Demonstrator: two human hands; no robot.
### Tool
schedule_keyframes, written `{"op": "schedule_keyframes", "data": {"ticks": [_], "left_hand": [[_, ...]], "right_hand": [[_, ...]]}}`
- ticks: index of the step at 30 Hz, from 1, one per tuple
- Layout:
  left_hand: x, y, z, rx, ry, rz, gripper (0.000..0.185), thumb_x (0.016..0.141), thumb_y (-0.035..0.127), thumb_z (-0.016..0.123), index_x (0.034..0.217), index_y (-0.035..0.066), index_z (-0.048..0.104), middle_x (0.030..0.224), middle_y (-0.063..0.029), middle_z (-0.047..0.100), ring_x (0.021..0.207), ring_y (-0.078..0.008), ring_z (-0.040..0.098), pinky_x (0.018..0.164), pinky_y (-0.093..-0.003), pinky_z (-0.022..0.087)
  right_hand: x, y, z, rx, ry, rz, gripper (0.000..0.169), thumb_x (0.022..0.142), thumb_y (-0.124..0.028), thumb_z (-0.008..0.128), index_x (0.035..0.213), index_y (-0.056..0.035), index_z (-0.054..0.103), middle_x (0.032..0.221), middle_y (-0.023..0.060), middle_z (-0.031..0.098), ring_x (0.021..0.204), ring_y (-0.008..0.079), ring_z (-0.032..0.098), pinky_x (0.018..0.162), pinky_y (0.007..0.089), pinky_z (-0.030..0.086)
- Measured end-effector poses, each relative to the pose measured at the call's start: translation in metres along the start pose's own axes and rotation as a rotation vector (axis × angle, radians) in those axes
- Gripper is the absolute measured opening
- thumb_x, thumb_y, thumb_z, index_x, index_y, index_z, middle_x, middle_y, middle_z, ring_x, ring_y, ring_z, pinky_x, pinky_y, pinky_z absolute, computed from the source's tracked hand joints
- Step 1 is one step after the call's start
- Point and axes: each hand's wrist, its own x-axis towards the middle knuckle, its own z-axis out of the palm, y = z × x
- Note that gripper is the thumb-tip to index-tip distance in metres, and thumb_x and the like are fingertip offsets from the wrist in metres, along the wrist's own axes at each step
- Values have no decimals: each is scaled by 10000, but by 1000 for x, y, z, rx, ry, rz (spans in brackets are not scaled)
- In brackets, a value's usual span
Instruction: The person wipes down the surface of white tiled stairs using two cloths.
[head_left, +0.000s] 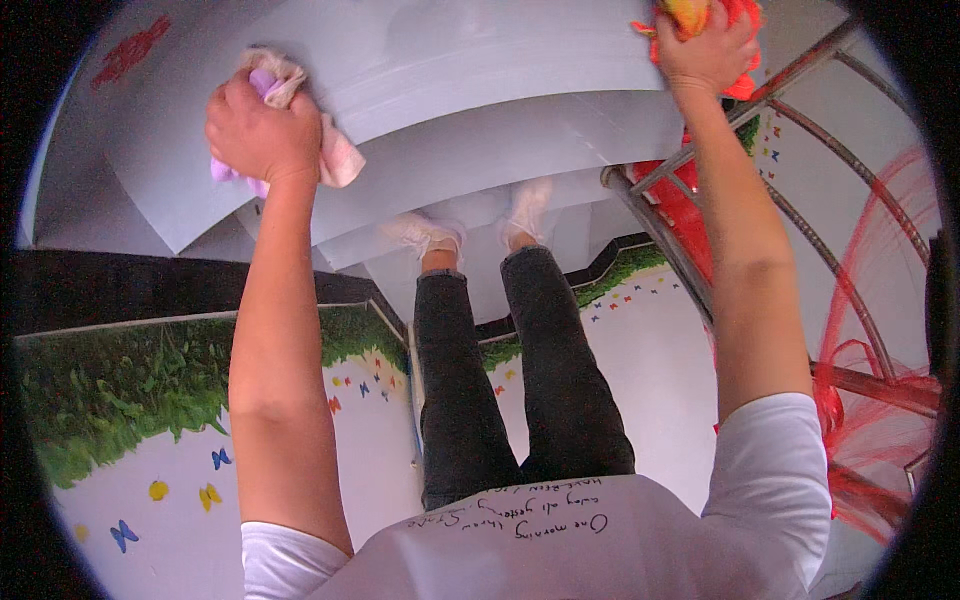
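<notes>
My left hand (262, 135) is closed around a bunched pale pink and lilac cloth (341, 154), over a smooth grey stair step (465, 67). A corner of the cloth hangs out beside the thumb. At the upper right, my right hand (709, 56) grips a bright orange-red cloth (742, 84) with a yellow part (686, 16), near the end of the same step and close to the railing. The top of this cloth is cut off by the picture's edge. Whether either cloth presses on the step, I cannot tell.
A metal stair railing (825, 157) draped with red netting (870, 255) runs along the right. My light shoes (431, 231) stand on a lower step. Walls painted with grass (127, 382) and butterflies flank the stairs. A red mark (131, 52) shows at upper left.
</notes>
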Motion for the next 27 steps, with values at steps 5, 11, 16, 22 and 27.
{"op": "schedule_keyframes", "data": {"ticks": [5,11,16,22,27], "left_hand": [[-9,0,-1,-87,29,52,496,633,296,776,1108,187,679,1194,-87,632,1082,-353,585,916,-485,453],[-23,0,-15,-54,49,114,531,662,283,788,1158,157,645,1192,-107,634,1070,-365,593,905,-494,466],[-32,19,5,-9,133,-36,516,660,290,778,1148,207,635,1226,-65,617,1090,-329,579,905,-508,442],[-18,-2,11,207,271,-105,483,709,370,761,1151,199,666,1166,-70,654,1096,-330,599,918,-487,450],[-30,9,25,230,267,-112,487,726,391,754,1154,173,682,1133,-83,673,1087,-335,614,937,-478,459]], "right_hand": [[5,14,10,-86,160,-93,731,691,-466,760,1326,-148,589,1392,211,483,1231,447,484,1034,553,401],[26,45,50,-169,133,55,752,699,-675,704,1306,-234,661,1314,216,534,1164,456,524,987,546,456],[38,46,40,-160,186,44,748,712,-677,684,1303,-219,655,1288,189,580,1164,429,545,960,537,473],[-38,-24,-22,295,18,-149,656,671,-500,837,1130,-57,680,1162,178,616,1064,427,574,864,528,475],[-232,-45,-64,832,-234,-468,806,655,-430,888,1306,-67,581,1343,177,553,1298,432,492,1094,551,389]]}}
